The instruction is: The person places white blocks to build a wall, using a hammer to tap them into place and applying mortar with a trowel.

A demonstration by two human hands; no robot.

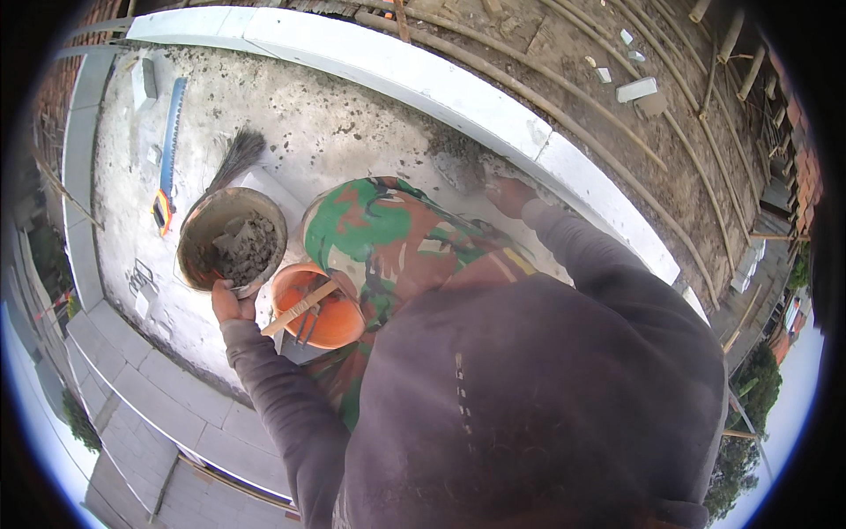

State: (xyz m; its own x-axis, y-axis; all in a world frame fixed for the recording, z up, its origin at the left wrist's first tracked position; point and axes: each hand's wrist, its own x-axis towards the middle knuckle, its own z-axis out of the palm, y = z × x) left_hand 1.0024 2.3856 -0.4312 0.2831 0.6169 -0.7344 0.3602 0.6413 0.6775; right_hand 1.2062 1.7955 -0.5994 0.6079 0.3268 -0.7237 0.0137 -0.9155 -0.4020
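Note:
My left hand (233, 302) grips the near rim of a bucket (196, 271) with grey wet mortar (251, 247) in it. The bucket is tilted slightly, its mouth facing up. Over to the right, my right hand (511, 196) is low beside the foot of the white block wall (397, 81). Its fingers look curled, next to a dark grey patch (460, 167) that may be a trowel blade or mortar; I cannot tell which. An orange bucket (339, 326) stands by my leg, with a wooden strip (304, 306) and dark metal prongs in it.
A handsaw (172, 132) with a blue blade lies at the far left, near a pale block (144, 84). A bristle brush (236, 159) lies behind the mortar bucket. Grey blocks (132, 375) edge the left side. Beyond the white wall, bamboo poles (564, 115) lie on bare soil.

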